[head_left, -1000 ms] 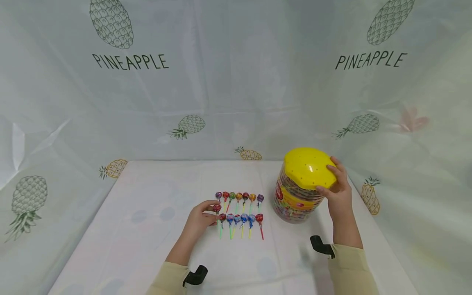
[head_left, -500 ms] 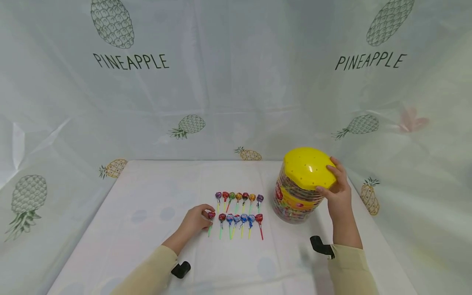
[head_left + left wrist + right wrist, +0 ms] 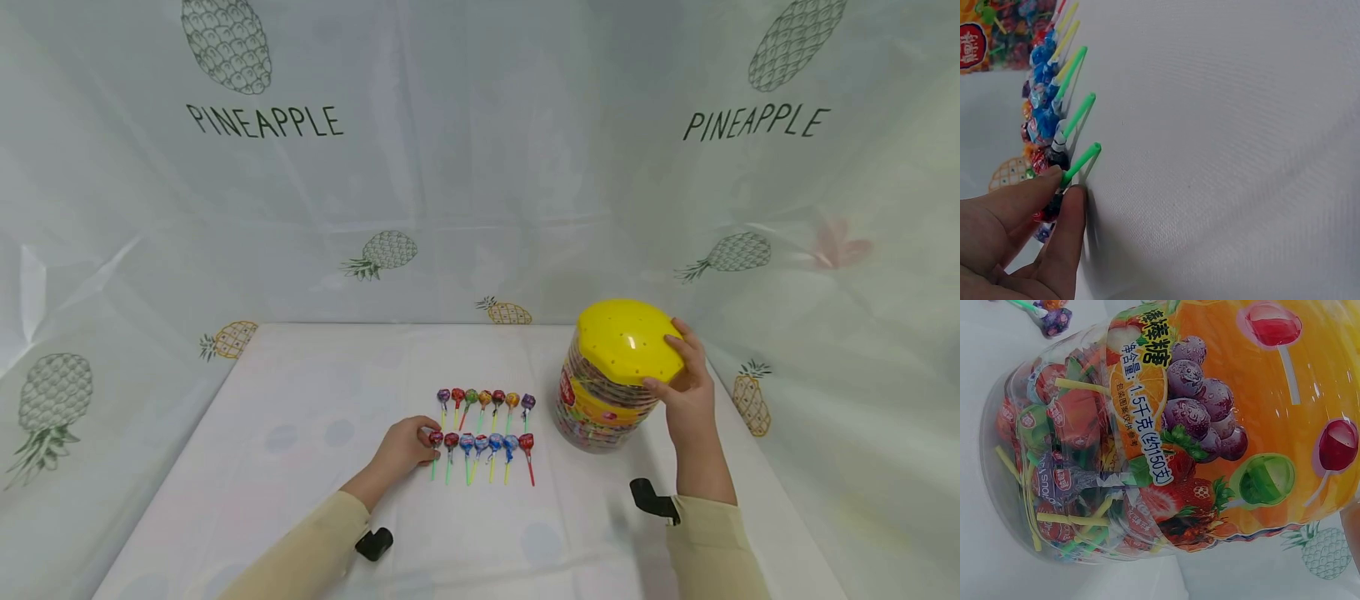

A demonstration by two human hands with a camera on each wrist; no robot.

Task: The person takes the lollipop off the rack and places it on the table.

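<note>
My left hand (image 3: 405, 450) pinches a lollipop (image 3: 432, 467) with a dark red wrapper and green stick between thumb and finger. This lollipop stands at the left end of the near row, beside another dark red lollipop (image 3: 451, 442). In the left wrist view its green stick (image 3: 1082, 160) pokes out past my fingertips, over the white cloth. My right hand (image 3: 688, 387) grips the edge of the yellow lid (image 3: 626, 337) on a big clear jar (image 3: 592, 425). Wrapped lollipops fill the jar, seen through its wall (image 3: 1063, 462) in the right wrist view.
A far row of lollipops, including a green one (image 3: 471, 397), lies behind the near row. Several blue-wrapped ones (image 3: 495, 444) are in the near row, with a red one (image 3: 527, 446) at its right end. A white cloth (image 3: 315, 383) covers the table; pineapple-printed sheeting (image 3: 480, 167) surrounds it.
My left hand has brought its lollipop down from between the rows, out to the left, then slightly back right beside the near row. My right hand and the jar have stayed put.
</note>
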